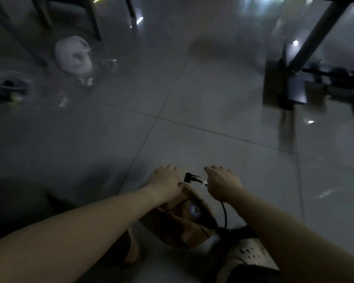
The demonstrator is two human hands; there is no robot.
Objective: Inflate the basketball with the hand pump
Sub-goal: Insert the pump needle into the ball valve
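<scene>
The left hand (165, 178) sits on top of the ball (180, 219). Its fingers bend over the far side and its thumb presses the near side, so it is holding the top of the ball. The right hand (221, 183) is just beside it. Its fingers are curled and pinch the end of a thin black hose (225, 215). A small white bit shows at the fingers. A short black piece sticks out from there toward the left hand, over the top of the ball. The picture is too blurry to tell if that piece touches the ball.

The ball is on the grey tile floor (213, 111), between the two arms and close to the person. It is brown and not round at all. It is flat and saggy, with deep folds and a big dent. It has thin dark lines and a round blue and white mark on the side facing up.

The hose hangs down from the right hand in a curve, just right of the ball. It goes into a dark, blurry spot by a pale shoe (251, 254) with small holes in it. The shoe is just beside the ball.

Far off, a white bag (73, 56) lies on the floor at the left. A dark stand (284, 84) is at the right.
</scene>
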